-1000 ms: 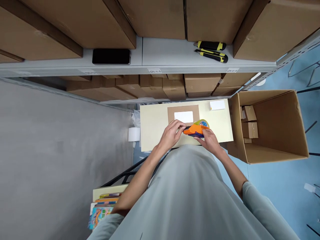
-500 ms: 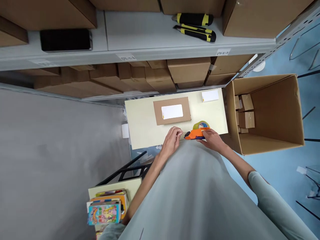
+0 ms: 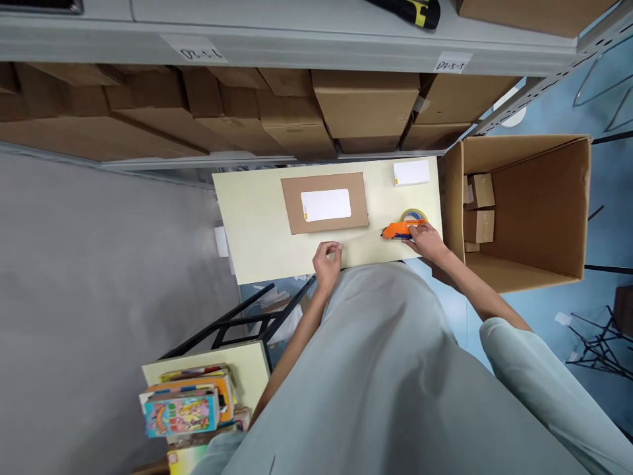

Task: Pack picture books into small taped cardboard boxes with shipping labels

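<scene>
My right hand (image 3: 425,240) is wrapped round the handle of an orange tape dispenser (image 3: 397,230), which carries a yellowish roll of tape (image 3: 413,215). A clear strip of tape (image 3: 363,243) appears to stretch from the dispenser to my left hand (image 3: 328,265), whose thumb and fingertips pinch its end. Both hands are over the front part of the pale table (image 3: 257,231). Just beyond them lies a flat brown cardboard box (image 3: 291,211) with a white label (image 3: 325,205) on top. Neither hand touches this box.
A white stack of labels (image 3: 411,173) lies at the table's back right. To the right stands a large open carton (image 3: 539,211) with small boxes inside. Shelves of cardboard boxes (image 3: 366,99) run along the back. Books (image 3: 182,414) are piled at lower left, near black metal bars (image 3: 222,323).
My hands have moved farther apart, drawing out the strip of tape between them. The dispenser is now farther right of my left hand. My view has also tilted down.
</scene>
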Tool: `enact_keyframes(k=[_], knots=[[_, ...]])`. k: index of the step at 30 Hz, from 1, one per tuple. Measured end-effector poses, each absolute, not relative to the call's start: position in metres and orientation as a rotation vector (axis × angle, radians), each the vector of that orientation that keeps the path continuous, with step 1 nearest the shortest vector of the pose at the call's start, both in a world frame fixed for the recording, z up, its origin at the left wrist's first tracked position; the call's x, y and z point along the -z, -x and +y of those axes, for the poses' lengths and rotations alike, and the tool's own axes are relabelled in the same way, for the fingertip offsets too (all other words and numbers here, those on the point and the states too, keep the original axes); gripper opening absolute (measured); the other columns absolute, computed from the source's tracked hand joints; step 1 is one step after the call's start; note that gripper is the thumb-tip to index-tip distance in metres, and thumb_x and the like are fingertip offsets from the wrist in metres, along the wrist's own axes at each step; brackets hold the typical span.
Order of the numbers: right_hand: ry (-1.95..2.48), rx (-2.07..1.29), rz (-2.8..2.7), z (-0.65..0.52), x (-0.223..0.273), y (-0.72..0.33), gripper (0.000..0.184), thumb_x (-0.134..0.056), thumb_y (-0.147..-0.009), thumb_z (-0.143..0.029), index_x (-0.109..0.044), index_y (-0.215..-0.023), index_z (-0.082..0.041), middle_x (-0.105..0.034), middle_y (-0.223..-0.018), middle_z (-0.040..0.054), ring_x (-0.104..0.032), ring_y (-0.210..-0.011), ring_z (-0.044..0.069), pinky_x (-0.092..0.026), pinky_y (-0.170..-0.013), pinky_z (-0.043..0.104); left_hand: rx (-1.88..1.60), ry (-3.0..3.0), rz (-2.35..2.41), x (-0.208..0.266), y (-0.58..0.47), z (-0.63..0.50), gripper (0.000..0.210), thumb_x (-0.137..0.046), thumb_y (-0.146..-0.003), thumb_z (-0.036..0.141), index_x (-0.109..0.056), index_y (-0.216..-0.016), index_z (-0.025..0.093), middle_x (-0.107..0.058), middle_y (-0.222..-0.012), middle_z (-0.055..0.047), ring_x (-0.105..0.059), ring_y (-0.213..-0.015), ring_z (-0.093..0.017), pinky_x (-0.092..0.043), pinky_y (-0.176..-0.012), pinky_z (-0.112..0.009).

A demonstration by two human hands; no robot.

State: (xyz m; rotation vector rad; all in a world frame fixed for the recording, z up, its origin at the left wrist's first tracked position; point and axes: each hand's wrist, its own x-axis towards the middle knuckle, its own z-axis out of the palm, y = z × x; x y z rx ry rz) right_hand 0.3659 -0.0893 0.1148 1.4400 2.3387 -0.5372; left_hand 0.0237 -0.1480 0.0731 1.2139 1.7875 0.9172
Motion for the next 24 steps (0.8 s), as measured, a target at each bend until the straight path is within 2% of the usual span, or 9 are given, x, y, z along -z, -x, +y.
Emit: enact_keyframes(k=[7,12,16,19,22,24], knots=[[-1.407,0.52,2.321,-0.076,-0.084,-0.352,0.046,-0.047,-0.114,-0.046,-0.06,-0.129,-0.005,-0.08,-0.106,0.0231,-0.073,-0.102,0.037,-0.046,-0.108,0.048,-0.983,-0.964,1.992,-0.025,-0.042,-0.132,0.005,-0.067,-0.095,0.024,-0.069,-0.092,0.02,-0.071,-0.096,-0.005,-0.064,-0.084,-0.016,-0.053,-0.088,-0.03],[-1.507,0.536,2.253,-0.069,-0.077,-0.337,0.049,-0.047,-0.114,-0.045,-0.057,-0.137,-0.004,-0.08,-0.112,0.0243,-0.074,-0.106,0.038,-0.043,-0.112,0.048,-1.163,-0.657,2.036,-0.009,-0.054,-0.114,0.004,-0.069,-0.091,0.017,-0.067,-0.089,0.018,-0.064,-0.084,0.0,-0.058,-0.077,-0.013,-0.05,-0.08,-0.026],[-1.572,0.522,2.219,-0.065,-0.076,-0.33,0.051,-0.046,-0.114,-0.046,-0.057,-0.136,-0.002,-0.08,-0.111,0.0249,-0.074,-0.106,0.038,-0.042,-0.114,0.047,-1.324,-0.379,1.949,-0.003,-0.067,-0.1,0.008,-0.072,-0.085,0.016,-0.065,-0.088,0.019,-0.063,-0.082,0.001,-0.061,-0.079,-0.013,-0.054,-0.084,-0.028],[-1.585,0.52,2.215,-0.065,-0.075,-0.326,0.049,-0.045,-0.114,-0.046,-0.058,-0.134,-0.004,-0.08,-0.112,0.0243,-0.074,-0.107,0.038,-0.043,-0.113,0.047,-1.401,-0.142,1.878,0.0,-0.071,-0.092,0.018,-0.074,-0.083,0.016,-0.064,-0.098,0.019,-0.067,-0.089,-0.001,-0.067,-0.085,-0.014,-0.058,-0.088,-0.03],[-1.597,0.534,2.213,-0.065,-0.073,-0.323,0.049,-0.046,-0.114,-0.047,-0.057,-0.136,-0.004,-0.081,-0.112,0.0234,-0.075,-0.106,0.037,-0.042,-0.113,0.047,-1.426,0.042,1.851,0.0,-0.067,-0.089,0.038,-0.074,-0.085,0.016,-0.059,-0.12,0.023,-0.07,-0.103,-0.003,-0.072,-0.091,-0.014,-0.063,-0.09,-0.032],[-1.611,0.532,2.207,-0.063,-0.072,-0.322,0.05,-0.046,-0.114,-0.047,-0.055,-0.137,-0.004,-0.08,-0.114,0.0246,-0.074,-0.107,0.037,-0.042,-0.114,0.047,-1.359,0.128,1.831,-0.004,-0.063,-0.092,0.039,-0.072,-0.089,0.018,-0.056,-0.125,0.025,-0.07,-0.11,-0.005,-0.075,-0.093,-0.014,-0.065,-0.094,-0.034]])
